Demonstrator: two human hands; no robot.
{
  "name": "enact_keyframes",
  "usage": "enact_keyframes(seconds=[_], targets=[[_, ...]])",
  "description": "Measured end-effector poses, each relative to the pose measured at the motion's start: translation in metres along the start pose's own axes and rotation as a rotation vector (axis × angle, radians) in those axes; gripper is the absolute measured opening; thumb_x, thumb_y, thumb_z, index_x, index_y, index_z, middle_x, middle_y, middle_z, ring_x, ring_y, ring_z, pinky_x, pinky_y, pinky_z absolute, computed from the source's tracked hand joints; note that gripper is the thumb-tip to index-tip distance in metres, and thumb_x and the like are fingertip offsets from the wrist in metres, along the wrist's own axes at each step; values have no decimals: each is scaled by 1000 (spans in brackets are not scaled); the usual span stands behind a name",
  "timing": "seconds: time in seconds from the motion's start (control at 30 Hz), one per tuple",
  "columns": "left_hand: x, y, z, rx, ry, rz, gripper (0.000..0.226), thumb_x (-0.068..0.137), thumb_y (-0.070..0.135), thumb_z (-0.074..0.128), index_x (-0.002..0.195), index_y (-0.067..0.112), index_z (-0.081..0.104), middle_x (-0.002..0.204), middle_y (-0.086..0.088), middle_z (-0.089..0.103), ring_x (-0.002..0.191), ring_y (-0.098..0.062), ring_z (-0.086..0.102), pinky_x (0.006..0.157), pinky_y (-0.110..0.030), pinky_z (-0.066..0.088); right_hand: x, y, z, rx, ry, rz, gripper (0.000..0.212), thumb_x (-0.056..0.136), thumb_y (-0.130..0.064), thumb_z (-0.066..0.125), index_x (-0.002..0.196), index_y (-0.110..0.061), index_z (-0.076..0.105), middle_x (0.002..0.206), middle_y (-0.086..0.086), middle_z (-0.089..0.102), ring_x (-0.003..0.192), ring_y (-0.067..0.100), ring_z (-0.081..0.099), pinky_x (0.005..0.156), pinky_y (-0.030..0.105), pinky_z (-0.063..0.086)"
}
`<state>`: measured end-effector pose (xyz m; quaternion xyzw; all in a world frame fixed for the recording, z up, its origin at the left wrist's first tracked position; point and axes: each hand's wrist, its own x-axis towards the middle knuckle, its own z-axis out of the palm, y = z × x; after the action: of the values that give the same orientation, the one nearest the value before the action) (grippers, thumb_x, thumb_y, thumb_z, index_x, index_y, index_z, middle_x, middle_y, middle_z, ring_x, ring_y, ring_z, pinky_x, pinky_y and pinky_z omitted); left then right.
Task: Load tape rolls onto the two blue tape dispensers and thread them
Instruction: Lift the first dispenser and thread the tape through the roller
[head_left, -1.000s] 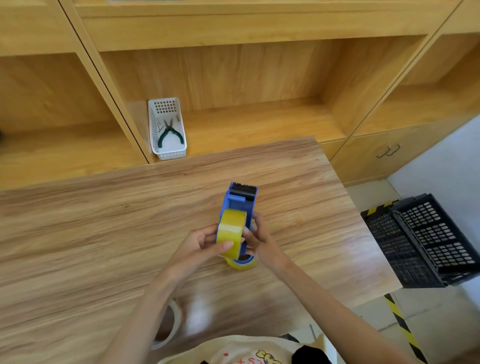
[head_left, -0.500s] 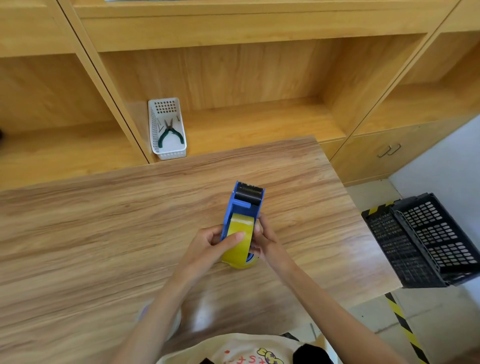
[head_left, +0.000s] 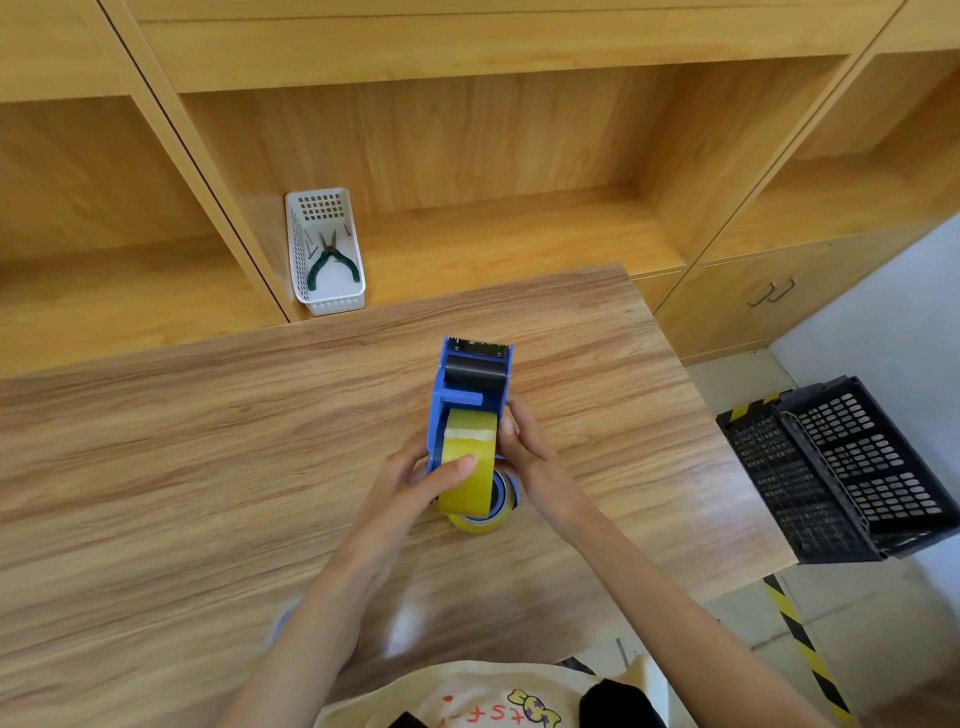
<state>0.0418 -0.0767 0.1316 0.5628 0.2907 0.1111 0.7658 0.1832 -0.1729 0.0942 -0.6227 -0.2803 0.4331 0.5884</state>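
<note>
A blue tape dispenser (head_left: 470, 387) with a black roller and a toothed blade at its far end is held above the wooden table (head_left: 208, 441). A yellow tape roll (head_left: 467, 467) sits in its frame. My left hand (head_left: 415, 480) grips the roll from the left, thumb across its face. My right hand (head_left: 530, 447) holds the dispenser's right side. Under the dispenser a second yellow roll (head_left: 485, 522) lies on the table around a blue hub. Another roll (head_left: 280, 621) is mostly hidden behind my left forearm near the table's front edge.
A white basket (head_left: 326, 254) with green-handled pliers stands on the wooden shelf behind the table. A black plastic crate (head_left: 841, 467) sits on the floor to the right, next to yellow-black floor tape (head_left: 800, 644). The table's right edge runs close to my right arm.
The dispenser has tilted so its roller end points away, and the yellow roll has dropped further into the frame. Both hands stayed on it and shifted slightly right.
</note>
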Motion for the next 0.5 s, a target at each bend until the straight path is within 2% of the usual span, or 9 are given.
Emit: enact_keyframes(seconds=[0.1,0.17,0.2,0.3,0.37,0.43,0.5], targets=[[1,-1,-3,8,17,-34,49,71,42,74,116,25,69,116,0,73,106,-20,68,89,-45,55,-2,-3,2,-43,-2,-2,35,108,-11,27,137,-21,44,117,4,64,107,18,64,88,33,55],[2,-4,-3,-33,51,-58,52,70,46,73,117,24,69,120,-5,71,111,-27,66,98,-59,48,-3,-5,4,-86,-4,2,35,108,-13,28,137,-24,45,120,3,64,110,17,64,90,33,54],[2,-5,-4,-76,67,-70,53,70,45,73,118,22,69,121,-7,71,113,-30,65,100,-62,45,-4,-6,5,-119,-5,2,35,108,-15,29,139,-24,44,123,2,63,112,17,63,90,34,54],[3,-4,-7,-142,96,-101,53,68,44,72,115,20,71,119,-10,72,113,-32,65,100,-57,47,-5,-8,4,-230,-6,-5,40,106,-22,36,146,-25,40,131,0,62,119,17,61,96,39,52],[1,-4,-9,-125,120,-78,51,67,44,73,111,20,73,121,-11,70,113,-31,65,97,-55,48,-5,-13,0,-277,13,-34,45,105,-26,40,150,-29,36,131,0,63,120,14,60,100,38,48],[1,-5,-11,-117,142,-68,49,67,45,74,109,19,74,124,-14,67,113,-31,63,99,-58,46,-3,-25,-3,-218,52,-67,51,103,-30,41,152,-32,29,134,-3,61,125,14,58,104,36,46],[1,-3,-11,-114,135,-65,46,67,44,73,105,19,75,122,-16,67,111,-30,64,95,-55,48,-2,-37,-3,-117,69,-88,52,103,-27,40,153,-27,27,140,-2,58,128,16,56,107,39,46]])
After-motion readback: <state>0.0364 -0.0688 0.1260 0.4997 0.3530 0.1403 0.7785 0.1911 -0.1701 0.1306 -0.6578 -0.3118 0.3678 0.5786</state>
